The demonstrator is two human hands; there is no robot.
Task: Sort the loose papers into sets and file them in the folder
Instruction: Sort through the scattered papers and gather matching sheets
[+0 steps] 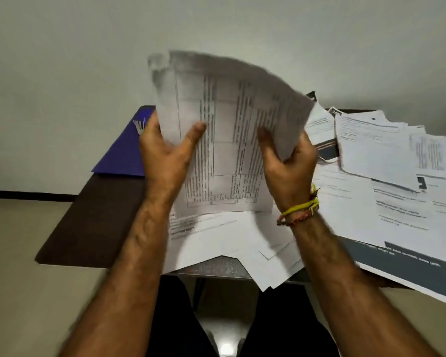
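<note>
Both hands are holding up one bundle of printed sheets [227, 130] above the near middle of the table [93, 215]. The left hand [165, 153] is gripping the bundle's left edge, thumb pressing across the front of the top page, fingers hidden behind the paper. The right hand [286, 163] is clutching the right side lower down, thumb curling over the front, fingers wrapping behind; the sheets are bending and crumpling a bit there. A yellow and red thread band [300, 211] is sitting on the right wrist.

The bundle is standing nearly upright, long axis running from the table up toward the wall [88, 60], top edge leaning slightly to the left and blurring. The top page is showing a ruled grid with columns of small print, text too blurred to read. Its bottom edge is hanging just above the loose papers [229, 240] lying flat under the hands.

A big messy heap of papers [386, 176] is spreading over the right half of the table, some sheets overhanging the near edge. A blue folder [121, 155] is lying flat and closed at the far left of the table, partly behind the left hand. The table is dark brown.
</note>
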